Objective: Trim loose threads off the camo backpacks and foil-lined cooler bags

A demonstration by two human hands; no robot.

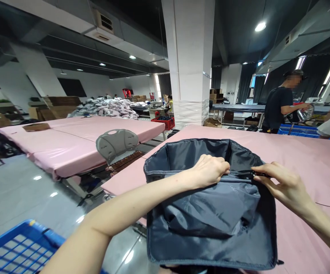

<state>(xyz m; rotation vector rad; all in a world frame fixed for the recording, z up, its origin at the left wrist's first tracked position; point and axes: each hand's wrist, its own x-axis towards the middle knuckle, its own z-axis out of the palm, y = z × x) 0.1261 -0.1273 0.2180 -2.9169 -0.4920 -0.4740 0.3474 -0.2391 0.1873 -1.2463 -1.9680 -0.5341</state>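
Grey bag (210, 217) lengthwise, mouth away

Dark grey fabric bag (210, 213) lies open, lining exposed, on pink table (302, 160).

Open pink table (310, 163) lies right of the bag (210, 213); pillar (189, 64) beyond.

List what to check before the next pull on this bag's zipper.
1. Left hand grips the bag beside the zipper: ok.
2. Right hand pinches the zipper's end: ok.
3. Zipper's track free of snags: cannot tell, the hands cover part of it.
4. Bag fully on the pink table: not ok, its near end hangs past the edge.
5. Person in black shirt stands well away, at another table: ok.
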